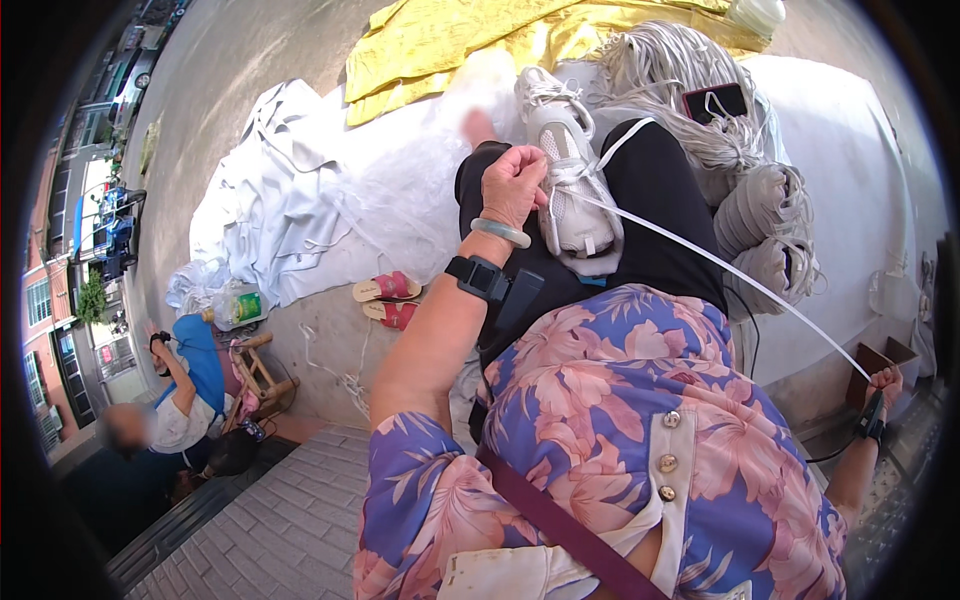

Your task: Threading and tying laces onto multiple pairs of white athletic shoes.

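Note:
A pale grey-white sneaker [582, 235] lies across my lap between my black-trousered thighs, its toe toward my body. At its left side my left hand [515, 185] is closed, thumb and fingertips pinched together; what they grip, if anything, is too small to make out. A long white shoelace [705, 255] runs taut from the sneaker's lacing out to the lower right. Far out to that side, my right hand [885, 383] is closed round its far part. Another stretch of white lace [622, 138] loops over my right thigh near the tongue.
Beyond my right thigh lie a big heap of pale laces [675, 75], a dark phone [715, 102] and tied lace bundles [765, 210]. A yellow cloth [430, 50] and white sheeting [270, 190] cover the ground. Red sandals [387, 288] sit left; another person [185, 375] is beyond.

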A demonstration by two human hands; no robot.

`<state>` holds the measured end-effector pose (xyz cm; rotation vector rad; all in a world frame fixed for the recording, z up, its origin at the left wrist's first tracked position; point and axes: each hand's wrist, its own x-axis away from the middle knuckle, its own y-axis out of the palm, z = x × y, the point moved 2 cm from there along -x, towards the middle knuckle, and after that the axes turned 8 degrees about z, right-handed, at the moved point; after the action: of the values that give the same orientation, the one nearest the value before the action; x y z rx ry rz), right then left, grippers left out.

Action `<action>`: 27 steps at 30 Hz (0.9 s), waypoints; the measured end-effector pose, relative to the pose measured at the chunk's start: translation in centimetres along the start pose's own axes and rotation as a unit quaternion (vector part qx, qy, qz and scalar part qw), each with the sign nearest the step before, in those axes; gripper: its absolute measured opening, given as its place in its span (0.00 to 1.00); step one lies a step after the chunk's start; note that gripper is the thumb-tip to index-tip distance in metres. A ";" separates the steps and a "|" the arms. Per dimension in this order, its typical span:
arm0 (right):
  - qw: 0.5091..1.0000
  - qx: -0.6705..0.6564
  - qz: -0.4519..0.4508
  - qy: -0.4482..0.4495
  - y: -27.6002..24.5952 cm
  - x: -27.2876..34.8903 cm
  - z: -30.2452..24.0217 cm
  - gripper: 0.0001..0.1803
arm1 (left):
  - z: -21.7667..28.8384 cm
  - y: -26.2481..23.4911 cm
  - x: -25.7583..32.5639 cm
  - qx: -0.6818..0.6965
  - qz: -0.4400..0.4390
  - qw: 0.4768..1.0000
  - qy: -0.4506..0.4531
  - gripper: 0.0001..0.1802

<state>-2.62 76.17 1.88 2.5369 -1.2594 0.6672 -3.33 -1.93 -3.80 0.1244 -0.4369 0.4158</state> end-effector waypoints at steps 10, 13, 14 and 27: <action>0.804 0.408 -0.416 -0.120 29.5 23.0 14.6 0.06 | -0.1 0.9 1.0 -0.349 0.145 0.873 0.308 0.08; 0.661 0.417 -0.560 -0.274 36.2 28.6 20.1 0.08 | 0.0 2.3 1.4 -0.415 0.158 0.820 0.362 0.13; 0.629 0.430 -0.551 -0.339 37.9 30.2 21.5 0.11 | 0.0 2.6 1.3 -0.438 0.160 0.812 0.352 0.18; 0.436 0.468 -0.571 -0.515 43.5 35.2 26.6 0.25 | -1.8 3.0 -0.5 -0.431 0.108 0.852 0.275 0.53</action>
<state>-10.94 14.98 -3.62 3.6086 1.6075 -0.9599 -4.32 0.97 -5.54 -0.9148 -0.0330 0.4196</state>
